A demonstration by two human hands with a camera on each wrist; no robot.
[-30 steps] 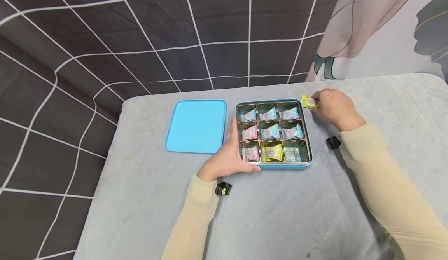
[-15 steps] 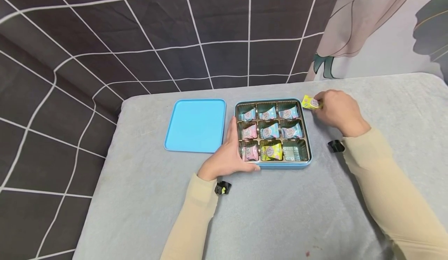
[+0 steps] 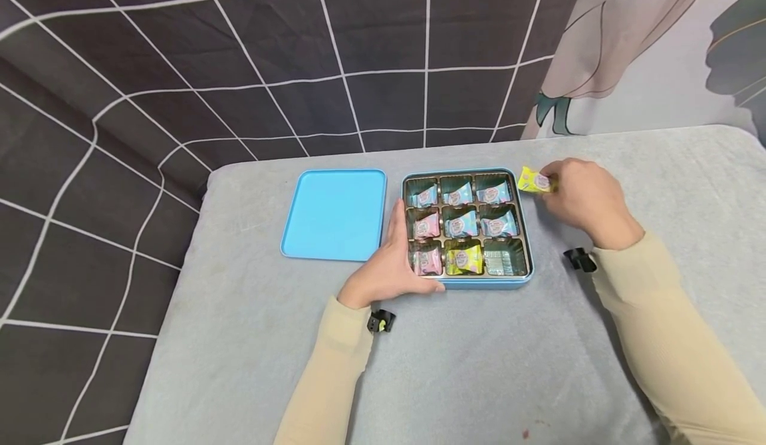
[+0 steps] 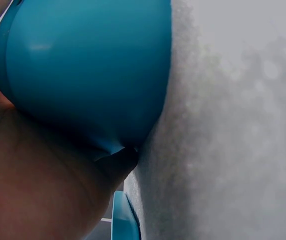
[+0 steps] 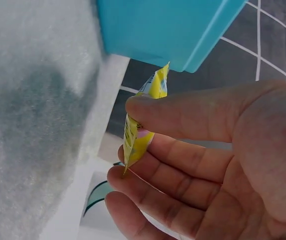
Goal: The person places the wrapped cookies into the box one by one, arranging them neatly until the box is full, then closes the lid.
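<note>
My right hand (image 3: 585,195) pinches a yellow wrapped candy (image 3: 534,180) between thumb and fingertips, just off the right side of a blue tin (image 3: 485,285). The right wrist view shows the candy (image 5: 139,140) edge-on, with the tin wall (image 5: 147,30) beyond it. My left hand (image 3: 389,269) rests on the tin's front left corner, fingers straight along its left side, thumb along the front. In the left wrist view, the palm (image 4: 38,185) lies against the tin (image 4: 88,65). Blue candies (image 3: 461,225), two pink ones (image 3: 427,227) and one yellow one (image 3: 465,260) fill compartments; the front right compartment (image 3: 505,259) holds none.
A blue lid (image 3: 335,215) lies flat on the grey cloth-covered table (image 3: 251,338), left of the tin. A dark gridded curtain (image 3: 383,46) hangs behind the table's back edge, and a printed curtain (image 3: 646,66) is at the back right.
My right hand has drawn slightly right and toward me with the yellow candy, moving a little away from the tin. The left hand has stayed at its corner.
</note>
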